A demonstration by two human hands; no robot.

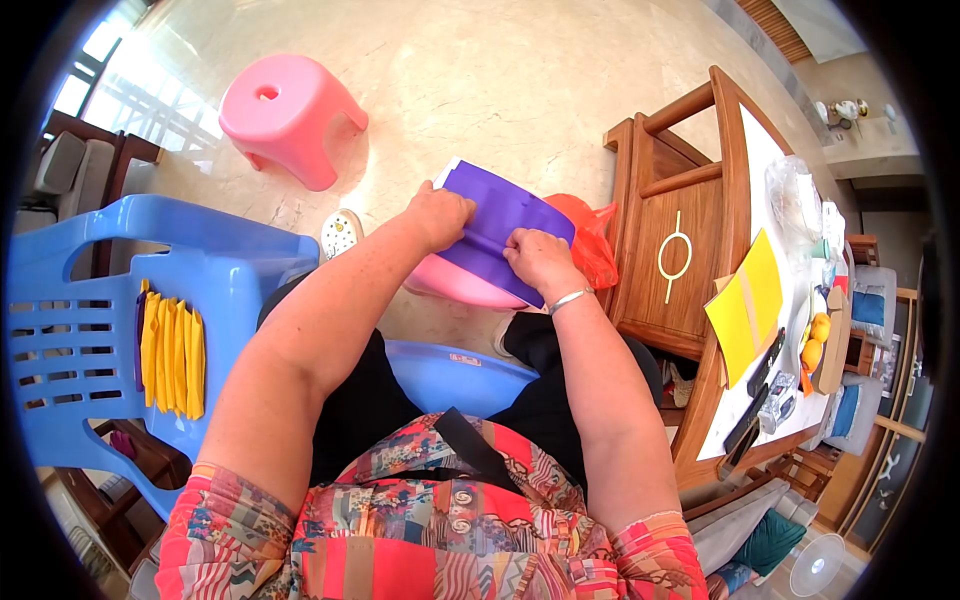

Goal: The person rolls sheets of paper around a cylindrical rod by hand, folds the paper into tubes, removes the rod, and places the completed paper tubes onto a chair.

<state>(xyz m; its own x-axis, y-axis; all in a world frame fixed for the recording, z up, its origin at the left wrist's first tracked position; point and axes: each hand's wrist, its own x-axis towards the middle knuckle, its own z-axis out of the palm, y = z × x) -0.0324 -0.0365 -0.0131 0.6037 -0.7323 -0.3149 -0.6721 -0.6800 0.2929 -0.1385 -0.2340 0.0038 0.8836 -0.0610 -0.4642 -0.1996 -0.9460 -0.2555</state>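
A flat purple sheet (497,215), perhaps paper or thin plastic, lies across a pink stool (465,283) in front of my knees. A white edge shows at its far left corner. My left hand (440,215) is closed on the sheet's left side, fingers curled over it. Lower on the sheet, toward its right, my right hand (543,262) has its fingers bent and pressed together on the purple surface. The fingertips' undersides are hidden. Just beyond the right hand sits a red plastic bag (590,240), partly covered by the sheet.
Several folded yellow pieces (174,350) stand in a row on a blue plastic chair (225,290) at my left. Another pink stool (285,110) is farther off. At right, a wooden table (735,190) bears a yellow sheet (750,305), oranges (815,340) and a clear plastic bag (793,195).
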